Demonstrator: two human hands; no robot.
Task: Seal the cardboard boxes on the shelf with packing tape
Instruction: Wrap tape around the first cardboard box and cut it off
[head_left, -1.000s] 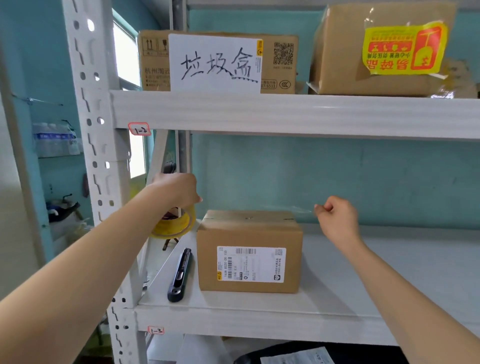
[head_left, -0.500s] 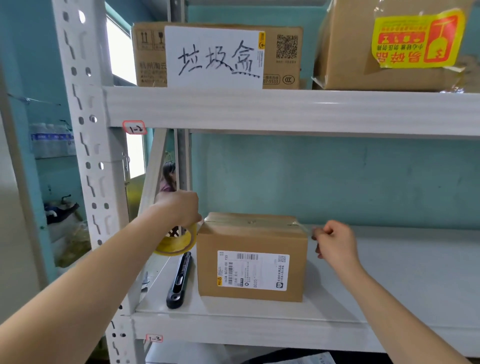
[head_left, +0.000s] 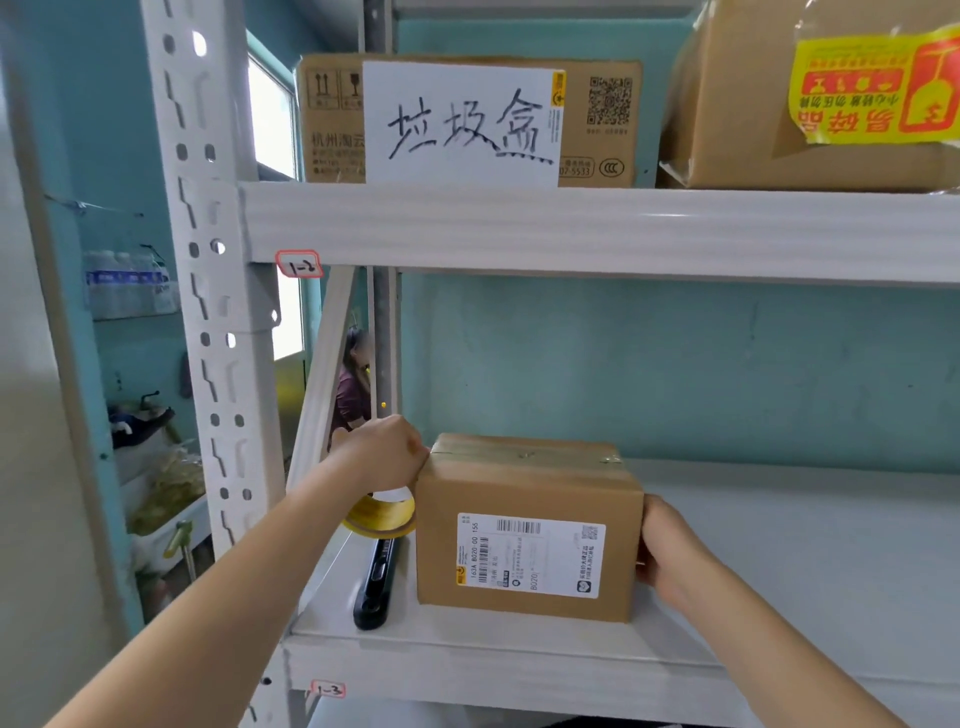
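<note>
Status: 1 cardboard box (head_left: 530, 525) sits on the lower shelf (head_left: 779, 551), label face toward the camera, its long axis running left-right along the shelf. A tape strip (head_left: 524, 451) lies along that axis across the top, from the left top edge to the right top edge.

Hands: well apart, 1 at each end of the box. The left hand (head_left: 382, 457) sits at the top-left corner, touching it, fingers curled around the yellow tape roll (head_left: 382, 514), which hangs just below the hand and beside the box's left face. The right hand (head_left: 665, 545) is against the right face; its fingers are hidden behind the box edge, so flat press or curl cannot be told.

Judgement: the top seam looks covered, and the strip probably joins the roll at the left corner, though the join itself is hidden by the hand. The next move turns on that corner: the tape must go down the left face and be cut. A black cutter (head_left: 376, 584) lies on the shelf directly under the roll, nearer the left hand, which is occupied; the right hand would have to cross the box.

2 other boxes stand on the upper shelf, untouched.
</note>
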